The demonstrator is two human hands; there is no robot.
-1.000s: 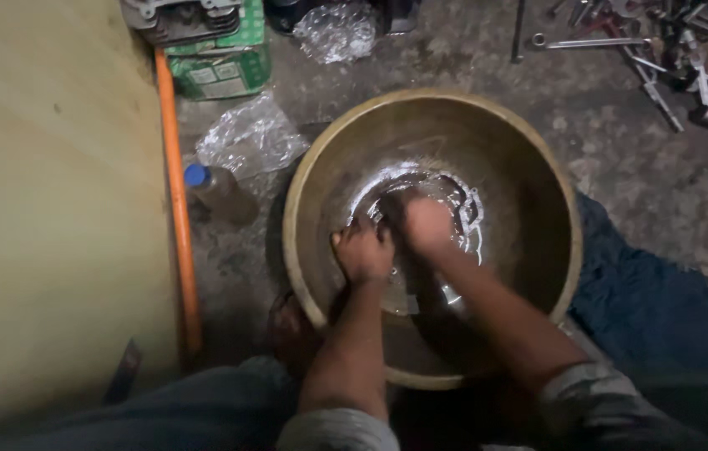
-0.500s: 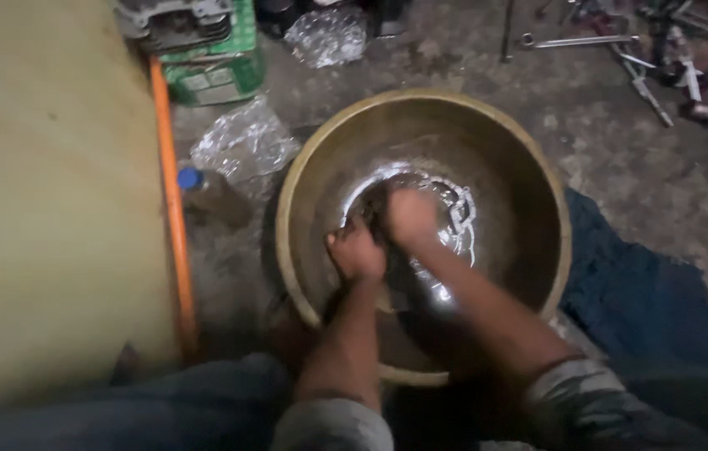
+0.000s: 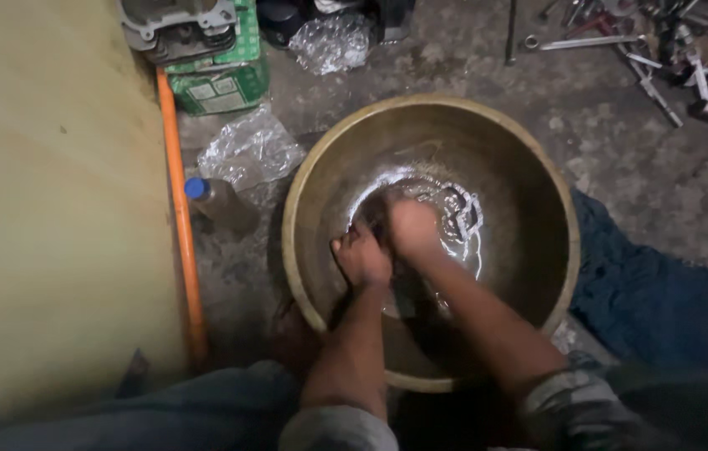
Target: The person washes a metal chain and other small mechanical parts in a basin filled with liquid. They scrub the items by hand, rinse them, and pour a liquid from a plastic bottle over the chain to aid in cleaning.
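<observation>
Your two hands: left hand (image 3: pixel 361 260), right hand (image 3: pixel 412 227). One big round bowl (image 3: pixel 538 179). One bottle (image 3: pixel 219 200). Two crinkly plastic bags (image 3: pixel 250 150) (image 3: pixel 331 42). One green box (image 3: pixel 222 75). One blue cloth (image 3: pixel 650 292).

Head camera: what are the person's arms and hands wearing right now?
Both the left hand and the right hand are bare, with no gloves. The forearms are bare too; greyish sleeves are pushed up near the elbows, the right one patterned.

round brass-coloured basin (image 3: pixel 548 209) on floor, shallow water inside
</observation>
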